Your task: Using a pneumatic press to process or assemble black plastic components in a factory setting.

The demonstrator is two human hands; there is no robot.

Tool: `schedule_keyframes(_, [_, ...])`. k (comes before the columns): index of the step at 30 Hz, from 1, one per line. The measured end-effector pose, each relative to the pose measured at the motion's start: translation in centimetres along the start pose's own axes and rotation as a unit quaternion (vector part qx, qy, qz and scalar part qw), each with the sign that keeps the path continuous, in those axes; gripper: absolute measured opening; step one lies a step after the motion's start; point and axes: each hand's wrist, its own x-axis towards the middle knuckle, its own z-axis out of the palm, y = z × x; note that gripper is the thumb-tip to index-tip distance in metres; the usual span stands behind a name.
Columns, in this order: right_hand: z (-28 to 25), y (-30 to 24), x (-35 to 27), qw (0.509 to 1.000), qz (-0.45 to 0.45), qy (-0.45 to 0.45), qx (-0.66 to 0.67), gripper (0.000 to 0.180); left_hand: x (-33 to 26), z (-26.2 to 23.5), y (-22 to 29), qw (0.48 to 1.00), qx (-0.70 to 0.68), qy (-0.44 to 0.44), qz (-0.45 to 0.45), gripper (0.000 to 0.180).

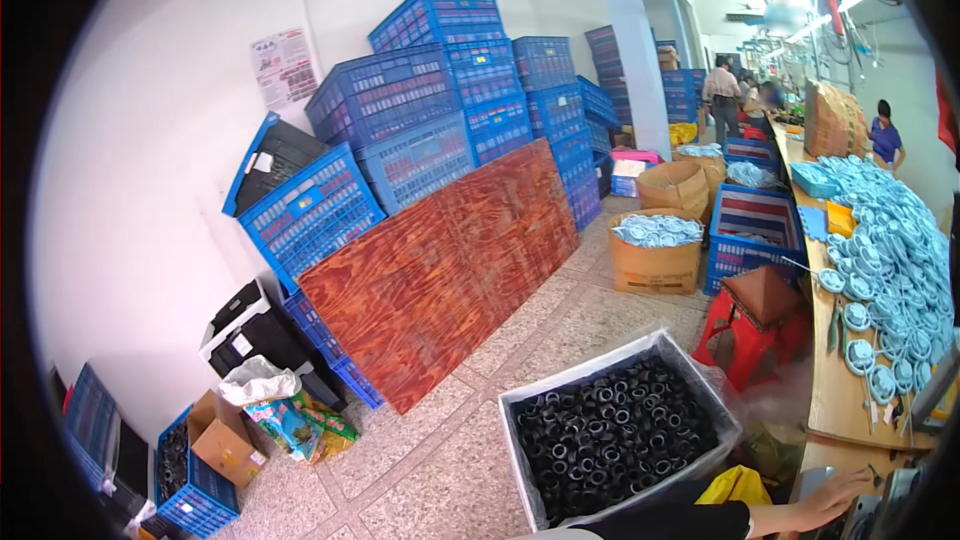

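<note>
My left hand reaches out from a black sleeve at the lower right, over the near end of the wooden workbench. Its fingers are stretched out and nothing shows in them. They lie close to a small dark piece and the edge of a grey metal device, which the picture's rim cuts off. To the left of the forearm stands a large box lined with clear plastic, full of black ring-shaped parts. A yellow cloth or bag lies beside the forearm. My right hand is out of view.
Light blue coiled cables heap along the bench, with pliers nearby. A red stool with a brown cushion, cartons and blue crates line it. A reddish wooden board leans on stacked crates. Other people stand farther back.
</note>
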Motion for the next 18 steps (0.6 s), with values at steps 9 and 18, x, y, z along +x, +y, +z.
schedule_keyframes(9, [-15.3,-1.8,-11.7,0.967,0.044,-0.006,-0.249,0.031,3.9,-0.5,12.0,0.824,-0.498,0.037,-0.267,0.038])
schedule_keyframes(18, [-12.3,-9.5,-5.4,0.871,0.373,0.317,-0.034,0.031,6.1,-1.0,13.6,0.988,-0.134,0.021,-0.079,0.037])
